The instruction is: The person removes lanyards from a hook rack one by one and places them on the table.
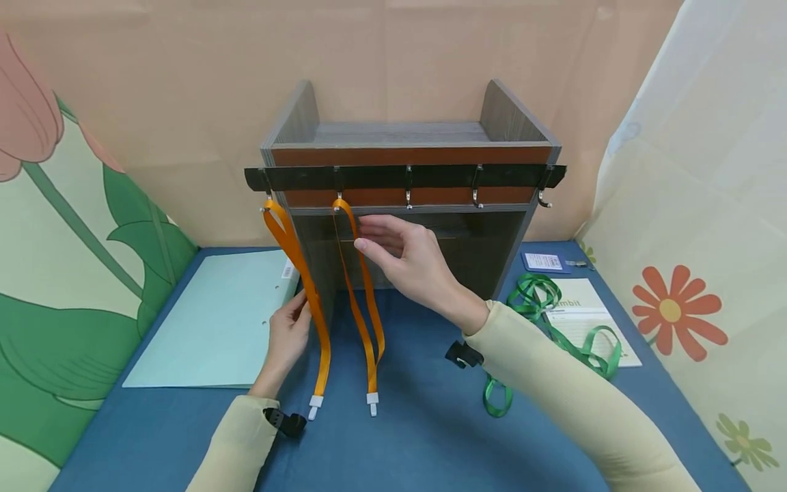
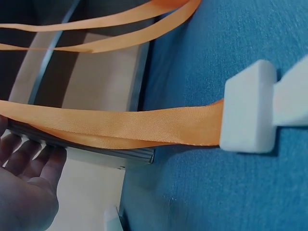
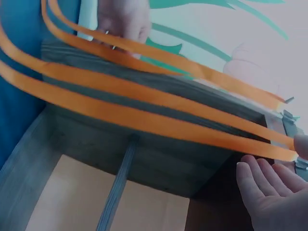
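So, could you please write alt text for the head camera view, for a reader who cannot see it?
Two orange lanyards hang from hooks on a black hook rail fixed to a small wooden shelf unit. The right hand is open beside the second lanyard; the left hand touches the first. A green lanyard lies on the blue table.
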Demonstrator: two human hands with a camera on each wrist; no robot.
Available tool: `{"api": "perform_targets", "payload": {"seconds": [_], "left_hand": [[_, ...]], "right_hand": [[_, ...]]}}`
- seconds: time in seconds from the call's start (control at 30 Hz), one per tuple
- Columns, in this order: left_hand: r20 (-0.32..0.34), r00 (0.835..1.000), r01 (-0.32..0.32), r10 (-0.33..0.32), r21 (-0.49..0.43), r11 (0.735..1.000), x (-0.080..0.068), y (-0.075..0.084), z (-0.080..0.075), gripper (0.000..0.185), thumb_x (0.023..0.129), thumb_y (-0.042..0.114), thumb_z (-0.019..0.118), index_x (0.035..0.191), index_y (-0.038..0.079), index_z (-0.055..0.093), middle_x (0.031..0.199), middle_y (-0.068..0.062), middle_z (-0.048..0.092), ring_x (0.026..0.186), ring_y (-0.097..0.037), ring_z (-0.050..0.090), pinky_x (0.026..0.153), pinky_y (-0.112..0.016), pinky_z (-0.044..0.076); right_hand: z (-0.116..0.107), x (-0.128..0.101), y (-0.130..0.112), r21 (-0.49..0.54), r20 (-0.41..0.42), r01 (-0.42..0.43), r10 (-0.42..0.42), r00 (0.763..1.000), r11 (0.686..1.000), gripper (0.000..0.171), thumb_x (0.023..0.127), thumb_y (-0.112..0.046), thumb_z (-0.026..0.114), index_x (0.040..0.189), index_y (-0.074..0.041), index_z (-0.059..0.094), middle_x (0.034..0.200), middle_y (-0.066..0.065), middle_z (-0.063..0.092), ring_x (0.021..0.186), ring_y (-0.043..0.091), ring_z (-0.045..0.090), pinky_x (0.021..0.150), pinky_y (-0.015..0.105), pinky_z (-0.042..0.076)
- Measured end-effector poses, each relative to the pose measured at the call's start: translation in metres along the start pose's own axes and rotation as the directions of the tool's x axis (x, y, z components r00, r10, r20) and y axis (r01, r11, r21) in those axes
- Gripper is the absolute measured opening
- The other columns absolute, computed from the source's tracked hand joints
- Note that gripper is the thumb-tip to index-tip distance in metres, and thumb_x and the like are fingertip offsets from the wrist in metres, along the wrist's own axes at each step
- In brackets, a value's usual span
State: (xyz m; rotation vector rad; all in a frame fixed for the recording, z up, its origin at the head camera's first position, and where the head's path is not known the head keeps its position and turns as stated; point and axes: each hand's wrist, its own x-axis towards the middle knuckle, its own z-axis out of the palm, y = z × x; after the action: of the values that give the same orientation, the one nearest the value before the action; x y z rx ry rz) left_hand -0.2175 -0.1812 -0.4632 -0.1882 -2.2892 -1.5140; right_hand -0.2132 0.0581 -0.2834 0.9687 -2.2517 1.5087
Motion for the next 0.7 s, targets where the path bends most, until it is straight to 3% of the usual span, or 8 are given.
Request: {"api": "perform_targets", "payload": {"seconds": [0.3,0.47,0.7], "left_hand": [[-0.001,1.000,-0.015,0.015,-0.006,1.000,0.000,-0.002,0.001,0.037,0.101,0.023,0.048,0.133,0.007,0.057,0.117,-0.011,0.065,0.090,-0.020,0.061,0.074,-0.015,0.048],[-0.005,1.000,-0.020,0.020,-0.007,1.000,0.000,-0.002,0.000,0.037,0.101,0.023,0.049,0.133,0.007,0.057,0.116,-0.011,0.065,0.089,-0.019,0.061,0.074,-0.015,0.048],[-0.008,1.000,-0.004,0.004,-0.008,1.000,0.000,0.000,0.000,0.037,0.101,0.024,0.050,0.132,0.006,0.057,0.115,-0.011,0.065,0.088,-0.019,0.060,0.072,-0.016,0.048]], "right_hand": [[0.014,0.015,-0.007,0.104,-0.063,0.004,0.002,0.998,0.995,0.029,0.095,-0.013,0.060,0.121,0.001,0.062,0.107,0.007,0.068,0.093,0.011,0.065,0.081,0.026,0.051],[0.021,0.020,-0.008,0.147,-0.122,0.007,0.011,0.992,0.989,0.025,0.098,-0.013,0.055,0.115,0.002,0.065,0.098,0.007,0.069,0.085,0.017,0.065,0.075,0.034,0.053],[0.027,0.023,-0.010,0.194,-0.165,0.068,-0.036,0.986,0.979,0.020,0.096,-0.010,0.057,0.107,0.004,0.067,0.090,0.008,0.069,0.080,0.017,0.066,0.076,0.035,0.054]]}}
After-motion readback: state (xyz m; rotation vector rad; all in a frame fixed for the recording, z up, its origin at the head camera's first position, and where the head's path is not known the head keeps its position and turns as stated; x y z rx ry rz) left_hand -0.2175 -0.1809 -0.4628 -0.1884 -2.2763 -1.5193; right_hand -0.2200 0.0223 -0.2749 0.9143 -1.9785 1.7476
